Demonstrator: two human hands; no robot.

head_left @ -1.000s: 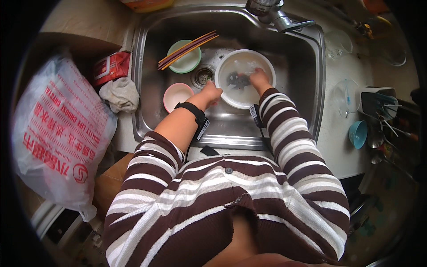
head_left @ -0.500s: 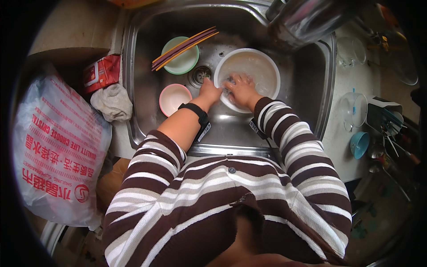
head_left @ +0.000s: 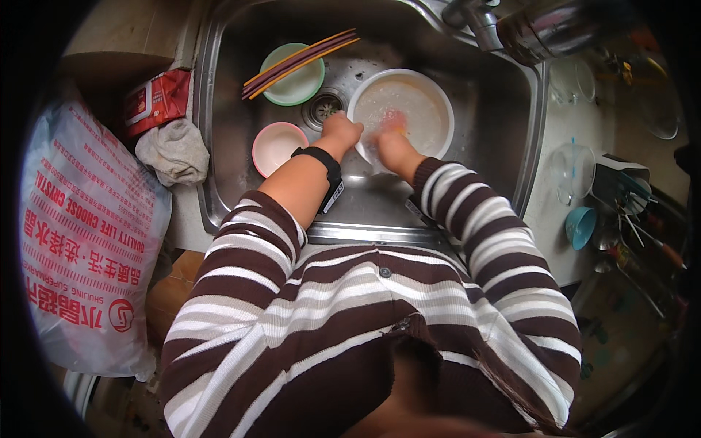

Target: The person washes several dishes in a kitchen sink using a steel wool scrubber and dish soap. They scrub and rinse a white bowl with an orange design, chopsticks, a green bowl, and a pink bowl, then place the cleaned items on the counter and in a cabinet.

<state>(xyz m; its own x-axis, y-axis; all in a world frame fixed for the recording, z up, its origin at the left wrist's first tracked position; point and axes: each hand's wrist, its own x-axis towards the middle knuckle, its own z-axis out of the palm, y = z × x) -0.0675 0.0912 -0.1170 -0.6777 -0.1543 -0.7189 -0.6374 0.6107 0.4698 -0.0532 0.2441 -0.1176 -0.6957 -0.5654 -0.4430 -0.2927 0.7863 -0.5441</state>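
Note:
A large white bowl [head_left: 439, 93] of cloudy water stands in the metal sink. My left hand [head_left: 342, 131] is closed on the bowl's near-left rim, its fingers partly hidden. Inside the bowl, at its left side, is my right hand [head_left: 394, 142]; motion smears its fingers, and whatever they may hold cannot be made out. To the left of my left hand sit a pink-rimmed bowl [head_left: 276, 150] and, farther back, a green-rimmed bowl [head_left: 303, 86]. Several brown and orange chopsticks [head_left: 301, 64] lie across the green-rimmed bowl.
The sink [head_left: 496, 117] has a drain [head_left: 325, 107] between the bowls and a faucet [head_left: 478, 22] at the far right. Left are a grey cloth [head_left: 174, 152], a red packet [head_left: 157, 102] and a plastic bag [head_left: 87, 248]. Glasses and a blue cup [head_left: 580, 227] stand right.
My right hand has moved within the bowl and its fingers have become blurred. The whole view has shifted slightly, showing more of the faucet. My left hand stays at the bowl's rim.

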